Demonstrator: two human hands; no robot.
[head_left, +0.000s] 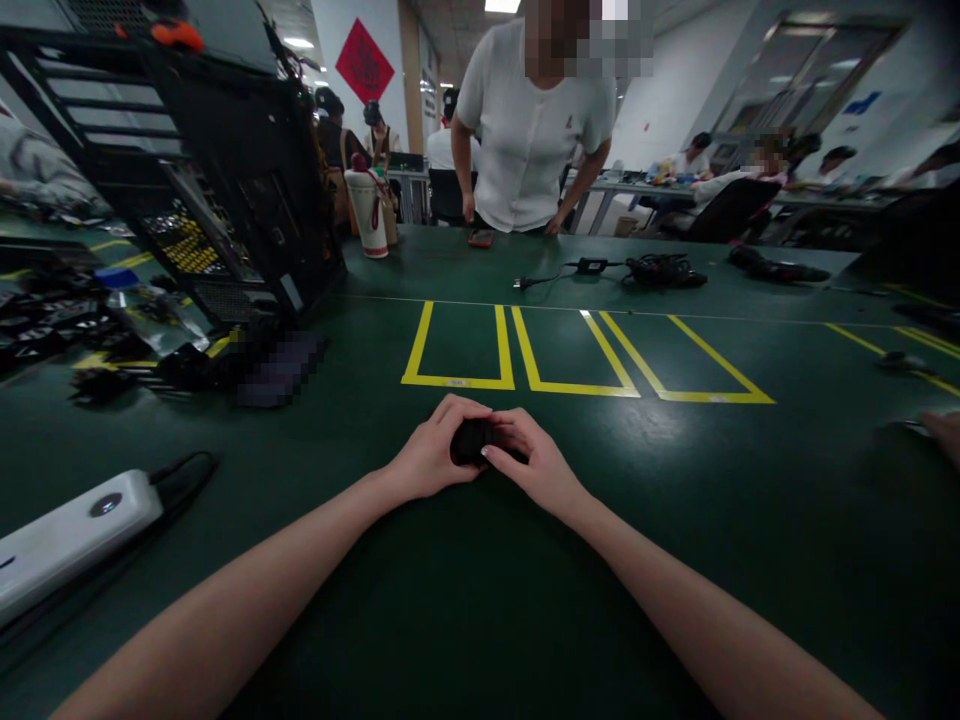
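Observation:
Both my hands meet at the middle of the dark green table point(675, 520), closed around a small black object point(471, 440). My left hand point(435, 452) curls over its left side with the fingers on top. My right hand point(534, 462) wraps its right side, fingertips touching the object. Most of the object is hidden between the fingers, so I cannot name it. Just beyond the hands lie yellow tape rectangles point(459, 348) marked on the table.
A black open computer case point(225, 180) stands at the left, with black parts point(112, 370) in front of it. A white power strip point(71, 535) lies at the near left. A black power adapter with cable point(660, 270) and a white thermos point(369, 212) sit farther back. A person in a white shirt point(534, 130) leans on the far edge.

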